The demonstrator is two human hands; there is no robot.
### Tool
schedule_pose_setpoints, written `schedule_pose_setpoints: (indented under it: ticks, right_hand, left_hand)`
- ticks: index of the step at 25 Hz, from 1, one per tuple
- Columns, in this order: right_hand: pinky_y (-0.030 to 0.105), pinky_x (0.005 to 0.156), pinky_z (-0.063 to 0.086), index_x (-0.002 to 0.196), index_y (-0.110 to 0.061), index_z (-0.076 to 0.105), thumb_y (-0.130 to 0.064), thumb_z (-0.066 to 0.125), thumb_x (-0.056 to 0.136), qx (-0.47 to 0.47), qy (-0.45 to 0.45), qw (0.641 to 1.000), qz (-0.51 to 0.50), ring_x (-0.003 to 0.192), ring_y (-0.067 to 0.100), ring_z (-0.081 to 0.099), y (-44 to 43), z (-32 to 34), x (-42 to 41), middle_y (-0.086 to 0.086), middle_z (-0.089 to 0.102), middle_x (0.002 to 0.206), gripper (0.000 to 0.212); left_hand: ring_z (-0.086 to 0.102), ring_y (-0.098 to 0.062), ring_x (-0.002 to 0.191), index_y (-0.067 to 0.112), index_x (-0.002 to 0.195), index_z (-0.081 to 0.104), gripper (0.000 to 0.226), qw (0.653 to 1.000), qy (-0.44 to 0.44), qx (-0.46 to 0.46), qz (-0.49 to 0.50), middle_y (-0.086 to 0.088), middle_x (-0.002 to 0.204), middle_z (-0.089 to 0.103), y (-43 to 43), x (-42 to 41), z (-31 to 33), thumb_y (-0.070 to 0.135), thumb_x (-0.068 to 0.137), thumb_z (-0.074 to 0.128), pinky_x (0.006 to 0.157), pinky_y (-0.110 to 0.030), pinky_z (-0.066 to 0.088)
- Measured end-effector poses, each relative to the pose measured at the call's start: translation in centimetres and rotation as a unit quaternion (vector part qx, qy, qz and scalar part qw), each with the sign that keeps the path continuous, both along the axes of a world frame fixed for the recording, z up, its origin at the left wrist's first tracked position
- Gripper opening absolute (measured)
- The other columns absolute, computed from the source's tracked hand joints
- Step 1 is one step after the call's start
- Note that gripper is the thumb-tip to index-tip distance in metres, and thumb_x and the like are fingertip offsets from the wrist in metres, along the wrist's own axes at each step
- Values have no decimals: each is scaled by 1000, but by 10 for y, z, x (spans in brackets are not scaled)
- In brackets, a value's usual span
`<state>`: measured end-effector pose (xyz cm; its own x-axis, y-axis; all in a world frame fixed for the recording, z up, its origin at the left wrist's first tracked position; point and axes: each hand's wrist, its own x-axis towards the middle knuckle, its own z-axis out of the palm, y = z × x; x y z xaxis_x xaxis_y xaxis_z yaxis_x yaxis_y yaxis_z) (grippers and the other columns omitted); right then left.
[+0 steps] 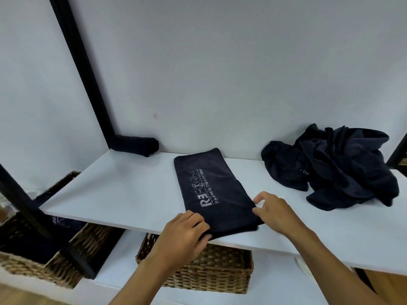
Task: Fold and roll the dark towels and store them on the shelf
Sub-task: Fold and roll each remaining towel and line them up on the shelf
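Note:
A dark towel folded into a long strip lies flat on the white shelf, its pale printed logo facing up. My left hand holds the strip's near left corner at the shelf's front edge, fingers curled over the cloth. My right hand pinches the near right corner. A rolled dark towel lies at the back left against the wall. A crumpled heap of dark towels sits at the back right of the shelf.
Black frame posts rise at the left, with another post at the far right. Below the shelf stand wicker baskets: one under my hands, another at the left holding dark cloth.

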<state>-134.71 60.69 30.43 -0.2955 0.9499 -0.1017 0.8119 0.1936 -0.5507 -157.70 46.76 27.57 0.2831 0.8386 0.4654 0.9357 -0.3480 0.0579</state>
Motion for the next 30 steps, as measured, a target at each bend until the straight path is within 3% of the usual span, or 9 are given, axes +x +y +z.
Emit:
schedule_pose_setpoints:
  ticks: [1, 4, 7, 11, 14, 19, 23, 26, 30]
  right_hand:
    - [29, 76, 51, 115, -28, 54, -28, 59, 92, 44, -31, 999, 8, 85, 14, 59, -2, 0, 1, -5, 58, 93, 24]
    - [24, 89, 43, 112, -35, 62, -36, 63, 90, 173, 59, 969, 169, 103, 4, 53, -13, 2, 1, -18, 54, 108, 22]
    - [25, 100, 28, 125, -41, 54, -65, 55, 83, 156, -38, 937, 311, 118, -4, 38, -31, -1, -4, -26, 45, 126, 48]
    - [24, 100, 28, 123, -38, 55, -75, 45, 78, 219, -65, 925, 304, 116, -2, 39, -44, -22, -7, -23, 45, 125, 59]
    - [23, 90, 33, 111, -33, 63, -56, 49, 89, 271, -10, 921, 279, 104, -1, 45, -53, -28, -18, -20, 54, 113, 35]
    - [23, 92, 42, 116, -42, 55, -34, 57, 94, 71, 125, 970, 197, 103, 0, 52, -49, -16, -28, -21, 60, 110, 23]
    - [15, 76, 39, 116, -41, 56, -24, 60, 94, 66, 130, 971, 190, 80, -10, 53, -37, -9, -34, -16, 57, 98, 28]
    - [24, 85, 41, 113, -36, 63, -17, 64, 90, 237, 48, 942, 234, 96, 0, 52, -33, -16, -37, -15, 54, 113, 30]
    - [26, 74, 44, 97, -27, 73, -5, 76, 73, 403, -71, 860, 304, 92, 11, 55, -28, -28, -32, -7, 65, 101, 33]
  left_hand:
    - [60, -7, 84, 24, 98, 68, 26, 1000, 7, -8, -6, 11, 95, 65, -2, -4, -1, 43, 81, 67, 68, -19, 53]
    - [63, -10, 84, 23, 100, 68, 38, 999, 17, -24, -12, 9, 97, 66, -5, -12, -1, 34, 67, 84, 68, -20, 54]
    - [62, -8, 80, 24, 93, 68, 16, 999, 13, -31, -6, 11, 91, 67, -6, -17, 4, 35, 81, 65, 63, -19, 54]
    - [59, 1, 81, 27, 97, 70, 17, 982, -168, -59, 65, 15, 89, 67, -14, -28, 8, 34, 87, 58, 68, -13, 49]
    - [61, 4, 92, 31, 101, 69, 14, 943, -299, -98, 104, 18, 96, 67, -16, -35, 13, 22, 91, 65, 79, -5, 43]
    - [60, 7, 91, 30, 94, 69, 10, 902, -389, -121, 140, 19, 94, 69, -11, -41, 15, 23, 93, 62, 75, -7, 44]
    - [54, 4, 78, 31, 90, 65, 17, 917, -360, -88, 145, 12, 92, 57, -7, -43, 11, 14, 89, 66, 71, -7, 41]
    - [52, 0, 78, 28, 89, 61, 20, 956, -265, -77, 102, 17, 95, 50, -6, -45, 6, 8, 90, 62, 69, -8, 40]
    - [46, -9, 86, 22, 88, 66, 20, 998, -64, 16, 6, 12, 91, 61, -2, -50, 3, 7, 85, 54, 71, -17, 39]
